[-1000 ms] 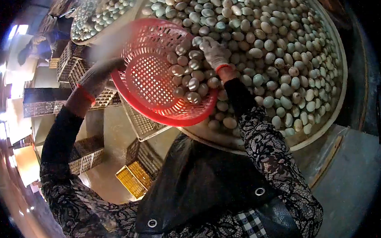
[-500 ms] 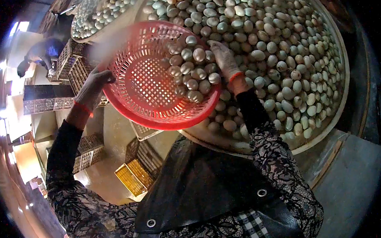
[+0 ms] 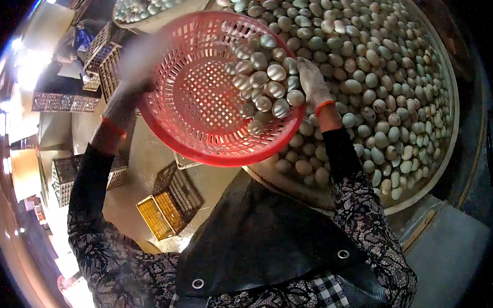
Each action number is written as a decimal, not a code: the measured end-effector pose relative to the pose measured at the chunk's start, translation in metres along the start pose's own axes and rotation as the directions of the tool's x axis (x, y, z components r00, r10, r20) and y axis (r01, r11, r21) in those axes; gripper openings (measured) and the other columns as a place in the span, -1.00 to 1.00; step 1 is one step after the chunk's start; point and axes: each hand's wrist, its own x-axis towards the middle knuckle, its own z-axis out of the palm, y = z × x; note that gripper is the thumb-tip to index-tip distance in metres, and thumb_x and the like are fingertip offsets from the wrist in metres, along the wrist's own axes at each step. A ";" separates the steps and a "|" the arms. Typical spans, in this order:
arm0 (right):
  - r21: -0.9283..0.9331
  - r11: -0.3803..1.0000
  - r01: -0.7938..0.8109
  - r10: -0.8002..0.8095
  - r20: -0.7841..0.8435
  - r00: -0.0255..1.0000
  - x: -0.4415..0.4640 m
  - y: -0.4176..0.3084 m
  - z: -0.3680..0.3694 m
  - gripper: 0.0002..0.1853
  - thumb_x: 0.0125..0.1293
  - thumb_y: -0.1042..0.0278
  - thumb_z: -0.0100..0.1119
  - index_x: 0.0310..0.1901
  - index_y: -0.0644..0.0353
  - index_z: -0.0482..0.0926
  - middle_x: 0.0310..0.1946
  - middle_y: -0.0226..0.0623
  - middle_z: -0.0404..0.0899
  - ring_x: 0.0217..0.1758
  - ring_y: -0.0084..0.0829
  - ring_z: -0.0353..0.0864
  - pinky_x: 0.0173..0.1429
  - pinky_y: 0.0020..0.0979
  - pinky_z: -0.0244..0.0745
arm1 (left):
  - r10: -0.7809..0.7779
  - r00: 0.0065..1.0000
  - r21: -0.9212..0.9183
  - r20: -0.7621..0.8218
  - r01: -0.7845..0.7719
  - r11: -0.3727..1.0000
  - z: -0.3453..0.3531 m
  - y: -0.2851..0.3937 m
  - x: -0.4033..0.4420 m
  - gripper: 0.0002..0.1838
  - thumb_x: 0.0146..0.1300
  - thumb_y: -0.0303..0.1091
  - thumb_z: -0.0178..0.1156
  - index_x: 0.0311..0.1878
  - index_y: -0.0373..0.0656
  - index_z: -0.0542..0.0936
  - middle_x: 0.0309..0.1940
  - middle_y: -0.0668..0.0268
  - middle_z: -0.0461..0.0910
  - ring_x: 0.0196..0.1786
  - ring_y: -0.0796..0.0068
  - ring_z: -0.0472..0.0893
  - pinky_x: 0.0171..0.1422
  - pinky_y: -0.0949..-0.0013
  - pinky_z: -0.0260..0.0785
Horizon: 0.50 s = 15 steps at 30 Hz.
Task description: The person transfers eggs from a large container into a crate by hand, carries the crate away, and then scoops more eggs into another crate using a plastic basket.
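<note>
A red plastic basket is held tilted over the near left rim of a large round tub heaped with pale eggs. Several eggs lie in the basket's right half. My gloved left hand grips the basket's left rim; a blurred patch hides part of it. At the basket's right rim is my gloved right hand, its fingers pressed together against the rim beside the eggs.
A second tub of eggs stands at the upper left. Slatted crates are stacked at the left near a partly visible person. A yellow crate rests on the floor, lower left.
The basket has shifted right in view and faces the camera more. My right hand has moved from the eggs to the basket's right rim. The person at the left is now less visible.
</note>
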 end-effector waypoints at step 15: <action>-0.123 0.740 0.661 -0.657 0.080 0.750 -0.045 -0.092 0.125 -0.70 0.37 0.29 -0.16 -0.07 0.31 0.49 -0.09 0.02 0.51 -0.01 -0.03 0.49 0.12 -0.23 0.37 | -0.003 0.904 -0.171 -0.428 -0.078 0.982 -0.097 -0.033 -0.118 -0.61 0.17 -0.22 0.10 0.06 -0.11 0.50 -0.39 0.50 0.47 -0.37 0.67 0.41 -0.28 0.60 0.26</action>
